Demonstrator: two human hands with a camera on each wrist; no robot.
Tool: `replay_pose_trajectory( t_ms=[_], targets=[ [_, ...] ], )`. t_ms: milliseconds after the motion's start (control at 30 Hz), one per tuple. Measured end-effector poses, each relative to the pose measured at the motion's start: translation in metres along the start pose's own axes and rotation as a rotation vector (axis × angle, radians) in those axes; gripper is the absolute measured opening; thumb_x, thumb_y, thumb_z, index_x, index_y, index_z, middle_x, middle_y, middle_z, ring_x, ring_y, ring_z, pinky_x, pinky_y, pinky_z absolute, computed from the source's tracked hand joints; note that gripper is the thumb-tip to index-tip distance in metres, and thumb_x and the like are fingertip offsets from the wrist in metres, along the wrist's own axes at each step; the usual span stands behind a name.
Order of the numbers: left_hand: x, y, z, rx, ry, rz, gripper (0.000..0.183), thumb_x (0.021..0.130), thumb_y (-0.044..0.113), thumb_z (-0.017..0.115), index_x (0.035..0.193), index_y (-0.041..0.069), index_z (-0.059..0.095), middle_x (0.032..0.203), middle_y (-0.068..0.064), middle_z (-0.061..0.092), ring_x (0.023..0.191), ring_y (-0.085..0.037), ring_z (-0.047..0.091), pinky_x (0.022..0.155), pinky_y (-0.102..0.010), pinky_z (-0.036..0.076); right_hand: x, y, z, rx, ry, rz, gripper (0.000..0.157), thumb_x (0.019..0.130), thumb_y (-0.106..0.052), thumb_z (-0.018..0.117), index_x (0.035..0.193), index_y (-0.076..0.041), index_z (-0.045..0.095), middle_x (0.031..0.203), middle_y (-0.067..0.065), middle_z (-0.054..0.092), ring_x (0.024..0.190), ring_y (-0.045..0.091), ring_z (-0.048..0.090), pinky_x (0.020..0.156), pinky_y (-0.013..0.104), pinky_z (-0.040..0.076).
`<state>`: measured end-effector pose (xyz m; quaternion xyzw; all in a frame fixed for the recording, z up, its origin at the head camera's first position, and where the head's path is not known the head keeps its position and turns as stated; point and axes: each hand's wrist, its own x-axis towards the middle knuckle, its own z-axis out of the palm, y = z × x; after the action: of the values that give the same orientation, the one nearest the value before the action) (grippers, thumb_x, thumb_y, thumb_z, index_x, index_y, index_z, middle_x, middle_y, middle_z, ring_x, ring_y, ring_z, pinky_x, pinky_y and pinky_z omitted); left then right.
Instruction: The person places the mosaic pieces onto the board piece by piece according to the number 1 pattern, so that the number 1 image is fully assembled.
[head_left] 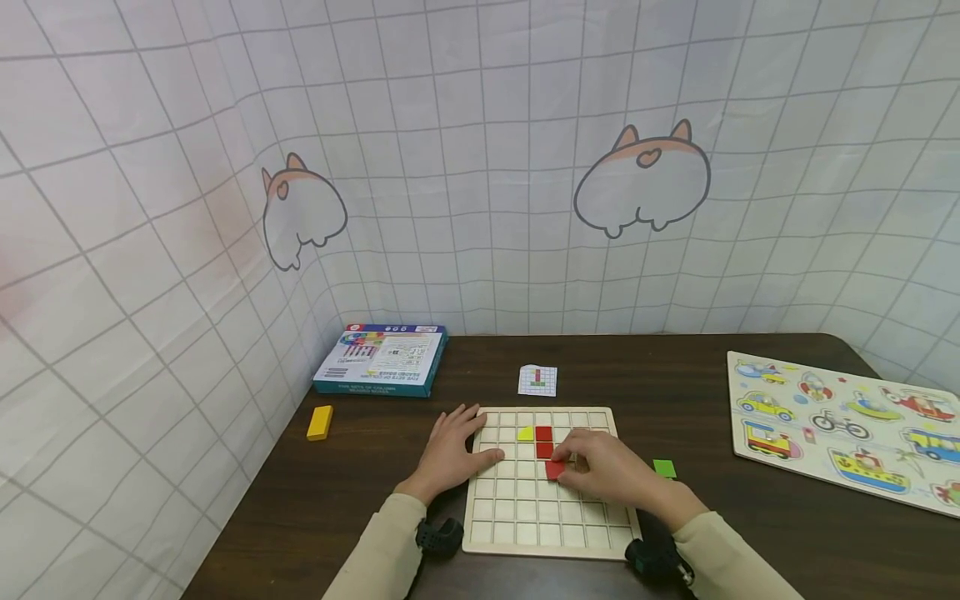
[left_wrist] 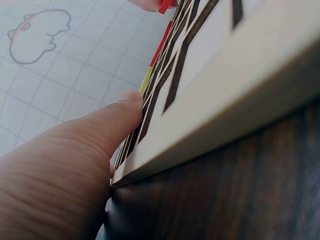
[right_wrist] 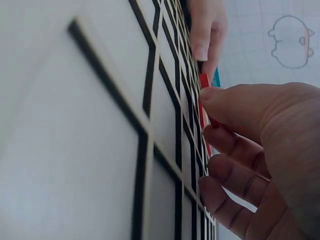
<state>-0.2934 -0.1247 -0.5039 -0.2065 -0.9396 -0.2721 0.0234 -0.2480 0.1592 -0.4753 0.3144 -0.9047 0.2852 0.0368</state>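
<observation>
A pale wooden grid board [head_left: 513,510] lies on the dark table. Two red square tiles [head_left: 543,433] sit in its upper cells, one below the other, with a yellow tile [head_left: 526,433] left of the upper one. My right hand [head_left: 611,468] pinches a third red tile [head_left: 555,471] between thumb and fingers, just below those two; in the right wrist view that tile [right_wrist: 204,82] looks tilted against the board. On the board's left edge rests my left hand [head_left: 450,450], fingers spread and thumb [left_wrist: 117,117] lying over the rim.
Behind the board lies a small card with a printed grid pattern [head_left: 537,381]. Green tiles [head_left: 664,468] are right of the board, partly behind my wrist. A flat box [head_left: 382,362] and a yellow block [head_left: 319,422] stand left; a picture puzzle board [head_left: 840,429] lies right.
</observation>
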Motion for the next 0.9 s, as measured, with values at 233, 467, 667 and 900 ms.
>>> replay_pose_trajectory(
  t_ms=[233, 467, 667, 900],
  targets=[
    [0.000, 0.001, 0.000, 0.000, -0.002, -0.008, 0.078, 0.086, 0.057, 0.067, 0.145, 0.010, 0.049, 0.154, -0.009, 0.038, 0.146, -0.031, 0.025, 0.120, -0.054, 0.009, 0.002, -0.004, 0.006, 0.004, 0.004, 0.020, 0.013, 0.086, -0.019, 0.075, 0.099, -0.020, 0.073, 0.092, -0.013, 0.063, 0.072, 0.006, 0.050, 0.064, 0.021, 0.045],
    [0.000, 0.003, -0.001, -0.002, 0.001, -0.013, 0.077, 0.086, 0.056, 0.067, 0.145, 0.009, 0.049, 0.153, -0.010, 0.039, 0.146, -0.032, 0.025, 0.120, -0.055, 0.009, 0.005, -0.005, 0.012, -0.032, 0.036, 0.026, 0.015, 0.085, -0.021, 0.077, 0.099, -0.019, 0.073, 0.095, -0.012, 0.064, 0.076, 0.006, 0.051, 0.068, 0.024, 0.048],
    [0.000, 0.003, -0.001, 0.001, 0.002, -0.018, 0.077, 0.086, 0.056, 0.067, 0.145, 0.009, 0.049, 0.153, -0.009, 0.039, 0.146, -0.032, 0.025, 0.120, -0.054, 0.009, 0.005, -0.005, 0.017, -0.042, 0.061, 0.034, 0.015, 0.086, -0.024, 0.076, 0.100, -0.021, 0.074, 0.097, -0.011, 0.063, 0.076, 0.004, 0.051, 0.071, 0.025, 0.050],
    [0.001, 0.003, -0.002, -0.003, -0.002, -0.018, 0.079, 0.086, 0.057, 0.067, 0.145, 0.009, 0.049, 0.154, -0.009, 0.038, 0.146, -0.032, 0.024, 0.120, -0.054, 0.008, 0.004, -0.006, 0.017, -0.048, 0.063, 0.053, 0.017, 0.086, -0.025, 0.076, 0.102, -0.020, 0.073, 0.100, -0.010, 0.062, 0.076, 0.005, 0.051, 0.070, 0.026, 0.049]
  ],
)
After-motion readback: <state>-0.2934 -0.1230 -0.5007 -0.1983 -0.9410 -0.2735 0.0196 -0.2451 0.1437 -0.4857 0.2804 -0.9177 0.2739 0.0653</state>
